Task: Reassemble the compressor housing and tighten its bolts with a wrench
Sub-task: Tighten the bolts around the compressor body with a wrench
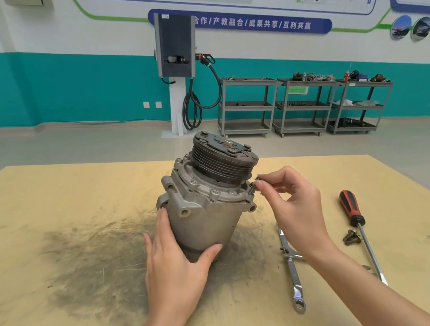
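The grey compressor [204, 210] stands upright on the wooden table [45, 208], its dark grooved pulley [223, 158] on top. My left hand [177, 266] grips the lower housing, thumb across the front and fingers round the left side. My right hand [291, 201] pinches a bolt [254, 186] between thumb and fingertips at the right edge of the housing flange. A silver wrench [293, 275] lies on the table to the right of the compressor, partly under my right wrist. Loose bolts [351, 236] lie beside the screwdriver shaft.
A red-and-black-handled screwdriver [356, 221] lies at the right, its shaft pointing toward me. A dark grease stain [94, 265] spreads over the table left of the compressor. Grey carts [303, 105] and a charging post [176, 55] stand by the far wall.
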The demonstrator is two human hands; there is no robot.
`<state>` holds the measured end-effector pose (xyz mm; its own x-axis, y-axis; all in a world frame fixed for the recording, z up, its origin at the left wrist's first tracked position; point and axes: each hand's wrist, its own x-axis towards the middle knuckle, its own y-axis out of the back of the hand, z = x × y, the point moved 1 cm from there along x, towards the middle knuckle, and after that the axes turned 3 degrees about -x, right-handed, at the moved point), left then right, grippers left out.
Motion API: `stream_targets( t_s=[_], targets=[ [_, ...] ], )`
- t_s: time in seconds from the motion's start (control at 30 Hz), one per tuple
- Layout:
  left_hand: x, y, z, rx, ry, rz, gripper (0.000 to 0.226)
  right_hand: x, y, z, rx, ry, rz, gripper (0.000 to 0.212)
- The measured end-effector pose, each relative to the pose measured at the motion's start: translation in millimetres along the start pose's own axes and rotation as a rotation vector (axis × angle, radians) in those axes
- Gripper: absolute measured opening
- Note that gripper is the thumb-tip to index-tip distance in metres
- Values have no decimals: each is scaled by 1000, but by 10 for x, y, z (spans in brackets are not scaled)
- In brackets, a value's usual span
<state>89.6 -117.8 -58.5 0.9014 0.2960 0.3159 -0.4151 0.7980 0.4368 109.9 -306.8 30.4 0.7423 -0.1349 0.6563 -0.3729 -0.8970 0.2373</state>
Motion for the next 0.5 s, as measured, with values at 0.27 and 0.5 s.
stream_targets(
  t_s=[0.27,0.5],
  targets=[
    [-11,13,9,-12,7,-16,118,-2,27,37,-89,129,-25,9],
    [-4,2,3,-5,5,-3,118,-13,31,20,-199,179,-127,5]
  ],
)
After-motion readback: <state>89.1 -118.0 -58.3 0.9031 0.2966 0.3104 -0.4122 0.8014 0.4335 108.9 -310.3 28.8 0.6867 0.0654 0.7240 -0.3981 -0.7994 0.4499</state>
